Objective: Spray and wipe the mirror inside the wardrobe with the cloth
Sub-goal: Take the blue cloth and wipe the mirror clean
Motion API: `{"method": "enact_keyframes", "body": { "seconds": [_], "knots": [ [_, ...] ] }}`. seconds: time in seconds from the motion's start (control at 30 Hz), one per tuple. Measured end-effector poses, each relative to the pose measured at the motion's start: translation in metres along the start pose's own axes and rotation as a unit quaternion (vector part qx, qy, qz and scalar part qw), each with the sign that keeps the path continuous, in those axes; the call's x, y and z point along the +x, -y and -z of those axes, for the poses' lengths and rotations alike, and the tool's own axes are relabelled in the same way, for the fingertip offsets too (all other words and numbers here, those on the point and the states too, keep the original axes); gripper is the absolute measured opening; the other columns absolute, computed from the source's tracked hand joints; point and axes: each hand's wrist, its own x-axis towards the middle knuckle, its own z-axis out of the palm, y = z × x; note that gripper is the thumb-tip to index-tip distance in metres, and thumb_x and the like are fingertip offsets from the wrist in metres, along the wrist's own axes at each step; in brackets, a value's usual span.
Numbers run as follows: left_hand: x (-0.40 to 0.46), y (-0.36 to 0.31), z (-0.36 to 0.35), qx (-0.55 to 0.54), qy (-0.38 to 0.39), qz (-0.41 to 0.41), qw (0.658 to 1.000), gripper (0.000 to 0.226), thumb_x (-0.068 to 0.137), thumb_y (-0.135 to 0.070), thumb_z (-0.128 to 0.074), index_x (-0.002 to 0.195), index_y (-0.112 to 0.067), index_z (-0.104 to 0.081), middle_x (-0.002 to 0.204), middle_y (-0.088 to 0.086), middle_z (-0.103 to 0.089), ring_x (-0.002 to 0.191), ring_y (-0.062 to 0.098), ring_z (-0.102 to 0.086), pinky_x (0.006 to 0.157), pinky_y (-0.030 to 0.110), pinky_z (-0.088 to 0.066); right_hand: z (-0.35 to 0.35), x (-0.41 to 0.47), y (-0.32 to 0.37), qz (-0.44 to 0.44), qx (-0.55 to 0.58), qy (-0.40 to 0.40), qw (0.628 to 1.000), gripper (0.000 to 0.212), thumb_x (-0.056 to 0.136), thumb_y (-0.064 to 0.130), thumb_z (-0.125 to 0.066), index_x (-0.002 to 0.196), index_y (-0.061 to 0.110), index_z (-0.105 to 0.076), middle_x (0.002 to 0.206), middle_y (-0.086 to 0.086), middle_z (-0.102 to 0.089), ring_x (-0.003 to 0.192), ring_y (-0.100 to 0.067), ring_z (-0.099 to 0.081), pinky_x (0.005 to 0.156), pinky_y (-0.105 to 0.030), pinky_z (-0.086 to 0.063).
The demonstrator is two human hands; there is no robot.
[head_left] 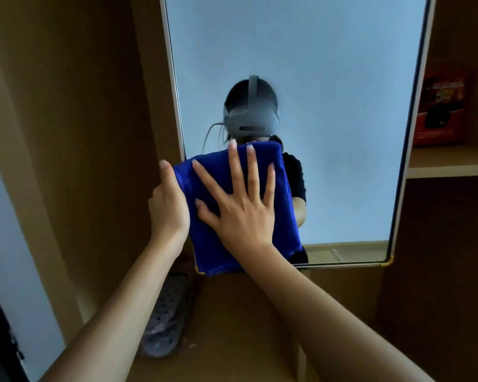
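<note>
- Nearest to me, a grey perforated slipper (164, 312) lies on the wardrobe floor (232, 326), below the mirror's lower left corner.
- My left hand (167, 202) grips the left edge of the blue cloth (283, 188), thumb raised, the other fingers hidden behind the fabric.
- My right hand (243, 213) lies flat on the cloth with fingers spread and straight, pressing it against the glass rather than clutching it.
- The cloth covers the mirror's lower left corner and hangs past its bottom edge; its long axis runs roughly vertical.
- The mirror (342, 78) stands upright inside the wardrobe; nearly all the unwiped glass, I judge, lies up and to the right of my pressing hand, so the right hand is the better placed to sweep there.
- No spray bottle is in view.
- Farthest right, a red box (443, 108) stands on a wardrobe shelf (450, 164), beside the mirror's right edge.
</note>
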Motion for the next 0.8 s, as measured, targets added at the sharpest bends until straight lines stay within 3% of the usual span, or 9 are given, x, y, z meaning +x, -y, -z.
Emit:
{"method": "enact_keyframes", "body": {
  "seconds": [0.1,0.23,0.3,0.37,0.47,0.67,0.8],
  "knots": [
    [0.004,0.003,-0.003,0.008,-0.017,-0.01,1.0,0.07,0.094,-0.068,-0.016,0.108,-0.018,-0.064,0.11,0.008,-0.066,0.104,0.029,-0.062,0.097,0.051,-0.048,-0.005,-0.014,-0.003,0.006,-0.001,0.001,1.0,0.062,0.094,0.063,-0.039,0.151,0.046,-0.023,0.164,-0.007,-0.012,0.151,-0.029,0.002,0.119,-0.054,0.005],
    [0.005,0.009,-0.01,0.002,-0.044,-0.053,0.998,0.057,0.093,-0.065,-0.022,0.1,-0.026,-0.063,0.101,-0.006,-0.06,0.104,0.021,-0.06,0.098,0.05,-0.047,-0.011,-0.046,-0.014,0.005,-0.014,0.016,1.0,0.063,0.093,0.065,-0.039,0.151,0.047,-0.024,0.164,-0.005,-0.009,0.151,-0.028,0.002,0.119,-0.054,0.002],
    [0.006,0.012,-0.012,0.009,-0.053,-0.079,0.995,0.053,0.091,-0.065,-0.027,0.094,-0.027,-0.064,0.096,-0.005,-0.068,0.098,0.017,-0.065,0.092,0.047,-0.052,-0.012,-0.058,-0.023,0.01,-0.024,0.015,1.0,0.063,0.093,0.066,-0.04,0.15,0.048,-0.024,0.164,-0.004,-0.01,0.151,-0.028,0.001,0.119,-0.054,0.002],
    [0.009,0.016,-0.013,0.029,-0.061,-0.109,0.992,0.048,0.091,-0.063,-0.032,0.084,-0.03,-0.065,0.077,-0.012,-0.07,0.082,0.005,-0.066,0.08,0.038,-0.055,-0.012,-0.06,-0.028,0.015,-0.027,0.016,0.999,0.062,0.093,0.066,-0.039,0.15,0.048,-0.024,0.164,-0.003,-0.01,0.152,-0.028,0.001,0.12,-0.053,0.001],
    [0.011,0.023,-0.013,0.039,-0.059,-0.15,0.986,0.046,0.091,-0.062,-0.038,0.071,-0.028,-0.062,0.07,-0.015,-0.067,0.066,-0.001,-0.063,0.064,0.024,-0.051,-0.009,-0.06,-0.033,0.02,-0.025,0.009,0.999,0.059,0.094,0.065,-0.038,0.15,0.049,-0.025,0.163,-0.002,-0.013,0.152,-0.026,-0.001,0.12,-0.052,-0.001],
    [0.01,0.024,-0.017,0.044,-0.096,-0.191,0.976,0.042,0.097,-0.048,-0.046,0.061,-0.027,-0.052,0.057,-0.009,-0.054,0.056,-0.008,-0.053,0.053,0.007,-0.036,0.005,-0.071,-0.079,0.002,-0.048,0.01,0.999,0.062,0.092,0.066,-0.041,0.149,0.049,-0.025,0.162,-0.004,-0.018,0.151,-0.028,-0.004,0.12,-0.054,-0.003],
    [0.008,0.023,-0.021,0.054,-0.117,-0.2,0.971,0.04,0.099,-0.044,-0.044,0.065,-0.025,-0.052,0.058,-0.01,-0.052,0.056,-0.008,-0.052,0.052,0.008,-0.034,0.019,-0.079,-0.129,-0.028,-0.066,0.007,0.997,0.063,0.092,0.066,-0.038,0.15,0.05,-0.017,0.162,-0.005,-0.015,0.151,-0.029,-0.002,0.119,-0.056,-0.005]
  ]
}}
